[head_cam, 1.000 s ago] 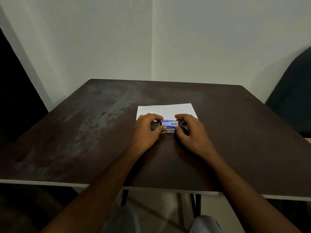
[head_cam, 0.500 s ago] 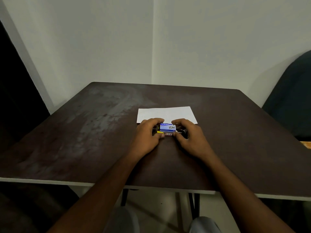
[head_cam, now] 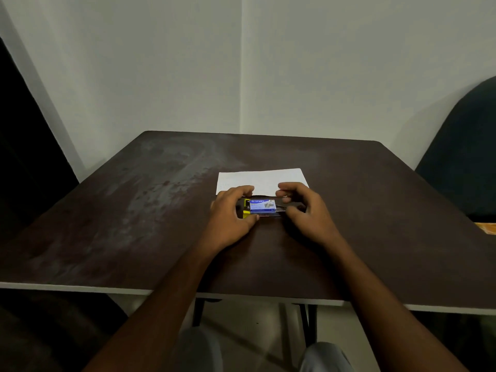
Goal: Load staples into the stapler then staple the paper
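A white sheet of paper (head_cam: 264,179) lies flat near the middle of the dark table (head_cam: 134,224). Just in front of it lies a black stapler with a yellow left end (head_cam: 245,210), set left to right. A small blue staple box (head_cam: 262,206) rests on or against the stapler's middle. My left hand (head_cam: 230,218) cups the yellow end, thumb under the box's near left corner. My right hand (head_cam: 307,210) curls around the dark right end, thumb and fingers pinching there. My fingers hide both ends of the stapler.
The table's near edge (head_cam: 241,294) runs just above my knees. A dark chair back (head_cam: 467,157) stands at the right, and something orange (head_cam: 487,228) shows past the table's right edge. White walls meet in a corner behind the table.
Both hands, the box and the stapler have drawn back toward me, off the paper. My right hand has slid a little to the right, away from the blue box.
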